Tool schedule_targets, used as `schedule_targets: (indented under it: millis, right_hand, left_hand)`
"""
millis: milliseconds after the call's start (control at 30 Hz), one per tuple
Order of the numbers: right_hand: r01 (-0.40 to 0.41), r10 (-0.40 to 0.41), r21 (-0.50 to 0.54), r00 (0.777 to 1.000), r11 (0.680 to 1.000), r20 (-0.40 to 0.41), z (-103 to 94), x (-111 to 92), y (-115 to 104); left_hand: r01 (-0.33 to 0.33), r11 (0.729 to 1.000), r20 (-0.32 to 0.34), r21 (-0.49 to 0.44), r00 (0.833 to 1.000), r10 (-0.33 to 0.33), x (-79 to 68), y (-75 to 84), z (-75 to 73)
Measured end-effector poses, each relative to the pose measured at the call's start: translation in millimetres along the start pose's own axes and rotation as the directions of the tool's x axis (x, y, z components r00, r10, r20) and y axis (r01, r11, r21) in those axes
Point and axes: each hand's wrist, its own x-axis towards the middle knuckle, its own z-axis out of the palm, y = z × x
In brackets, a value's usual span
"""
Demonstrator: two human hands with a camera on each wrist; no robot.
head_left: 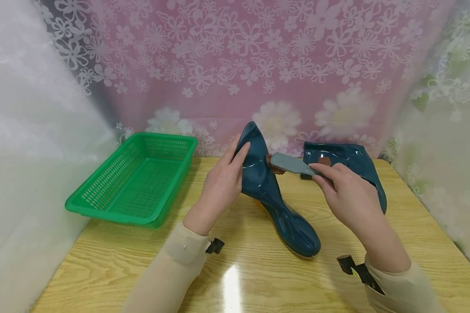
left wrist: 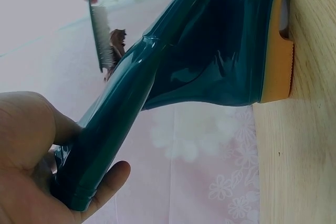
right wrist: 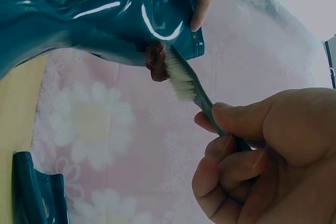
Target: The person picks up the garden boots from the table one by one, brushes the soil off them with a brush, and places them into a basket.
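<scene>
A dark teal rubber boot [head_left: 256, 176] stands on the table, its orange sole [left wrist: 276, 72] down. My left hand [head_left: 223, 180] grips the top of its shaft, with the fingers on one side and the thumb on the other. In my right hand [head_left: 350, 195] is a grey-green scrubbing brush [head_left: 291, 163], pinched by its handle. Its white bristles [right wrist: 181, 80] are right at a brown, dirt-like clump [right wrist: 156, 62] on the side of the shaft. Part of that clump is hidden behind the brush in the head view.
A second teal boot [head_left: 352, 154] lies at the back right, with a brown patch [head_left: 324, 161] on it. The green plastic basket [head_left: 119, 216] sits at the left of the wooden table [head_left: 258, 269]. A pink flowered curtain [head_left: 219, 100] hangs behind.
</scene>
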Motion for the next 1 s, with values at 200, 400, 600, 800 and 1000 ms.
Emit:
schedule_targets:
  millis: [200,400,600,800,1000]
  right_hand:
    - [-0.035,0.036,-0.036,0.998,0.999,0.045,1.1,-1,6]
    - [-0.018,0.017,-0.052,0.999,0.998,-0.031,2.3,-8,13]
    - [-0.028,0.026,-0.047,0.999,0.999,-0.044,5.9,-14,20]
    - [-0.030,0.027,-0.034,0.997,0.999,-0.068,11.3,-23,29]
    - [-0.074,0.073,-0.010,0.995,0.997,-0.073,15.4,-32,39]
  left_hand:
    - [-0.022,1.000,-0.017,-0.006,1.000,0.022,0.1,0.6,0.5]
    - [-0.014,1.000,-0.022,-0.012,1.000,0.014,0.1,0.6,1.2]
    - [-0.015,1.000,-0.023,-0.016,1.000,0.015,-0.5,-0.8,1.7]
    - [-0.017,1.000,-0.025,-0.017,1.000,0.017,-0.8,-2.5,2.5]
    - [-0.007,1.000,-0.010,-0.028,1.000,0.007,-0.8,-1.7,0.9]
